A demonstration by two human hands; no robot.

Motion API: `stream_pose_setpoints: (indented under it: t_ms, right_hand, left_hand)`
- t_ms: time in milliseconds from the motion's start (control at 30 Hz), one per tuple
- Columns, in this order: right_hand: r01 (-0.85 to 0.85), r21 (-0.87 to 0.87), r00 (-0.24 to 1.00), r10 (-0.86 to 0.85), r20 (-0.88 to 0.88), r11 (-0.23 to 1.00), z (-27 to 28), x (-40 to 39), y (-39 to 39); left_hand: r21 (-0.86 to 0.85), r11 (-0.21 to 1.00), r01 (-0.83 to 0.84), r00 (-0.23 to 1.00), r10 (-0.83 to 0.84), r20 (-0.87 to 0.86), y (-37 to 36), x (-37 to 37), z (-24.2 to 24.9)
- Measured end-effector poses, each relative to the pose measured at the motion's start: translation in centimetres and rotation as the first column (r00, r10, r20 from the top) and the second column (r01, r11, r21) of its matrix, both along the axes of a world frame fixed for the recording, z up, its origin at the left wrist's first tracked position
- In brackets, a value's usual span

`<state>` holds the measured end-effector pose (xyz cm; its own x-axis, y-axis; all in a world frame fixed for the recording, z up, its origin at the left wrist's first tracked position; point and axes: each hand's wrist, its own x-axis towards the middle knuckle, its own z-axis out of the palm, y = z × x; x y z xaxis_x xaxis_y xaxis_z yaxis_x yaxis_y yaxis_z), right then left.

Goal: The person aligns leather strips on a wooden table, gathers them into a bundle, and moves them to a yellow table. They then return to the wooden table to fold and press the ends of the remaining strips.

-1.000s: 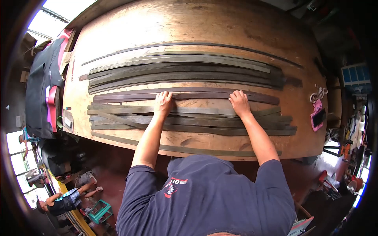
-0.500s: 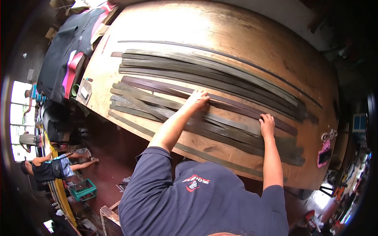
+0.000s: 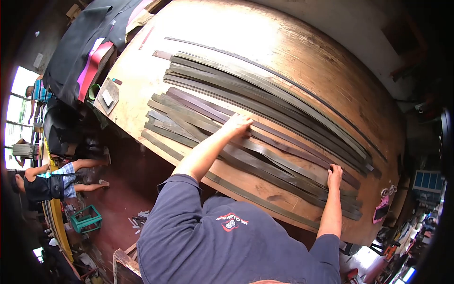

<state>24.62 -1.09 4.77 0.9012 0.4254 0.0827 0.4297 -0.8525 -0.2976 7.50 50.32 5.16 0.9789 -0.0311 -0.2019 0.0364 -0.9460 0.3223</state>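
Note:
Two brown strips (image 3: 302,154), long, flat and leather-like, lie lengthwise across the middle of the wooden table (image 3: 326,61). My left hand (image 3: 240,126) has its fingers curled around the strips near their middle. Further right, my right hand (image 3: 335,175) pinches at the near edge of a brown strip, close to its right end. The fingertips are partly hidden on both hands. On the far side lies a neat bundle of dark grey-green strips (image 3: 265,97). Nearer to me, looser grey-green strips (image 3: 265,168) cross over one another beneath my forearms.
A single thin strip (image 3: 283,75) lies beyond the far bundle, another (image 3: 255,196) along the near edge. Scissors (image 3: 388,190) and a pink-cased phone (image 3: 380,210) rest at the right. Dark sheets (image 3: 78,47) are piled at the left. A person (image 3: 61,182) and a green stool (image 3: 86,219) are behind.
My view has turned, so the table appears tilted more to the lower right. My right hand has moved right along the brown strip, nearer its end. My left hand stays near the middle.

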Motion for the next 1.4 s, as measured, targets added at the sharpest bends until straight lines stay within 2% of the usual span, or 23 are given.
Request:
stream_pose_setpoints:
  t_ms: [33,100,200,267,300,333,367,400,433,467,500,567,667,733,800,867,1000,1067,1133,1200,1267,1333,1400]
  right_hand:
    - [0.009,-0.013,1.000,-0.009,0.004,1.000,0.0,-0.1,0.2]
    - [0.033,-0.040,0.999,-0.032,0.019,0.999,0.0,-0.4,0.8]
    - [0.071,-0.116,0.997,-0.068,0.031,0.991,0.3,-0.6,1.4]
    - [0.193,-0.373,0.972,-0.228,-0.052,0.907,1.0,-0.6,2.9]
    - [0.274,-0.487,0.948,-0.319,-0.009,0.829,1.1,-0.5,4.0]
    - [0.350,-0.587,0.915,-0.401,0.047,0.730,1.1,-0.5,6.0]
    - [0.370,-0.539,0.895,-0.446,-0.013,0.757,3.9,-1.5,10.1]
    - [0.325,-0.432,0.939,-0.343,0.039,0.841,5.4,-2.9,14.0]
    - [0.087,-0.202,0.996,-0.079,0.045,0.975,4.6,-2.7,16.1]
    - [-0.117,-0.059,0.993,0.118,0.024,0.991,5.5,-3.5,20.9]
    - [-0.269,0.017,0.960,0.269,-0.072,0.963,7.3,-5.0,26.4]
    - [-0.396,0.123,0.881,0.415,-0.228,0.910,9.0,-8.2,36.1]
    - [-0.659,0.223,0.691,0.695,-0.199,0.719,7.2,-11.1,47.0]
    - [-0.747,0.242,0.595,0.785,-0.171,0.619,5.7,-12.4,52.9]
    - [-0.747,0.269,0.590,0.793,-0.154,0.608,4.2,-13.4,57.7]
    - [-0.755,0.276,0.582,0.802,-0.136,0.595,2.9,-14.4,61.1]
    - [-0.745,0.198,0.636,0.768,-0.078,0.637,0.2,-16.0,63.6]
    - [-0.680,0.202,0.706,0.704,-0.081,0.705,-0.9,-16.0,64.1]
    - [-0.638,0.267,0.720,0.683,-0.123,0.722,-0.2,-15.7,64.5]
    - [-0.664,0.210,0.626,0.687,-0.368,0.718,0.1,-15.0,65.0]
    - [-0.677,0.218,0.636,0.708,-0.306,0.703,-0.9,-15.5,64.7]
    - [-0.619,0.264,0.711,0.671,-0.213,0.740,0.7,-16.2,64.8]
    - [-0.646,0.260,0.696,0.693,-0.187,0.718,0.2,-16.0,64.6]
  left_hand:
    - [0.028,0.999,-0.032,0.996,0.029,0.087,1.8,-1.2,0.7]
    - [0.015,0.989,-0.145,0.988,0.144,0.051,6.3,-3.5,1.1]
    - [0.083,0.969,-0.233,0.968,0.223,0.119,13.4,-6.8,-0.1]
    - [0.147,0.919,-0.365,0.931,0.360,0.056,17.0,-7.8,0.1]
    - [0.135,0.911,-0.390,0.921,0.384,0.065,17.6,-8.1,0.6]
    - [0.168,0.814,-0.556,0.831,0.541,0.127,17.6,-8.5,1.4]
    - [0.191,0.687,-0.701,0.713,0.675,0.188,17.5,-8.9,1.5]
    - [0.179,0.674,-0.716,0.698,0.692,0.184,17.4,-9.1,0.9]
    - [0.157,0.650,-0.744,0.668,0.714,0.210,17.2,-9.1,0.2]
    - [0.133,0.628,-0.767,0.640,0.732,0.234,16.9,-9.1,-0.5]
    - [0.119,0.635,-0.764,0.644,0.735,0.213,16.8,-9.0,-1.3]
    - [0.054,0.667,-0.744,0.659,0.716,0.232,16.3,-8.9,-2.1]
    - [-0.063,0.675,-0.735,0.634,0.717,0.290,17.1,-9.5,-3.2]
    - [-0.119,0.647,-0.753,0.576,0.735,0.357,17.9,-10.2,-3.4]
    - [-0.077,0.568,-0.819,0.505,0.778,0.373,18.4,-10.8,-2.0]
    - [-0.048,0.518,-0.854,0.494,0.836,0.241,19.3,-11.2,-1.6]
    - [-0.016,0.517,-0.856,0.498,0.831,0.248,19.3,-11.1,-1.3]
    - [-0.029,0.509,-0.860,0.486,0.837,0.251,19.3,-11.1,-1.6]
    - [-0.044,0.507,-0.861,0.482,0.840,0.249,18.9,-11.1,-1.9]
    - [-0.047,0.487,-0.872,0.460,0.850,0.257,18.8,-11.0,-2.1]
    - [-0.050,0.478,-0.877,0.455,0.859,0.234,18.7,-10.8,-2.0]
    - [-0.068,0.454,-0.888,0.427,0.871,0.242,18.6,-10.9,-2.0]
    - [-0.074,0.453,-0.889,0.426,0.874,0.232,18.4,-10.9,-2.1]
